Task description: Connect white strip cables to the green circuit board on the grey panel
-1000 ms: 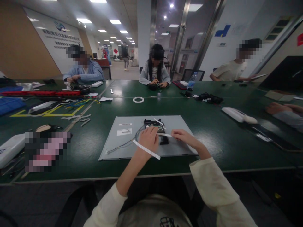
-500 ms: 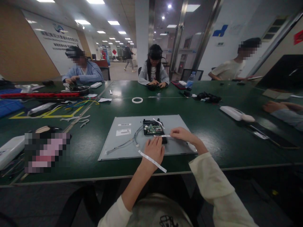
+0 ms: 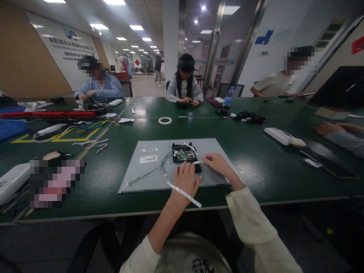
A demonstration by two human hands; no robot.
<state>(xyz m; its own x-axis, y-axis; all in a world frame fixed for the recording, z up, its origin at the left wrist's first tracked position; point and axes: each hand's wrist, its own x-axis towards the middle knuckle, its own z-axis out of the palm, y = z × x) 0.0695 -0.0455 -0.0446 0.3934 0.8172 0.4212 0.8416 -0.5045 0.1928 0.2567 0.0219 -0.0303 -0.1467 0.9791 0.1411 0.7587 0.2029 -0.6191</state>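
Lots of stuff around on this green desk [image 3: 244, 125] tbh. Well off to the left of the fingers [image 3: 184, 167] there's a blue bin [image 3: 13, 129], a long red strip [image 3: 51, 115] and a pinkish pixelated thing [image 3: 59, 178]. Way past the fingers, a person in a grey top [image 3: 184, 89] sits at the far side, water bottle [image 3: 229, 97] to the right. Right of the fingers: a white gadget [image 3: 275, 135], plus a flat black slab [image 3: 335, 167].

tan wall [image 3: 31, 64], lit ceiling panels [image 3: 136, 27]
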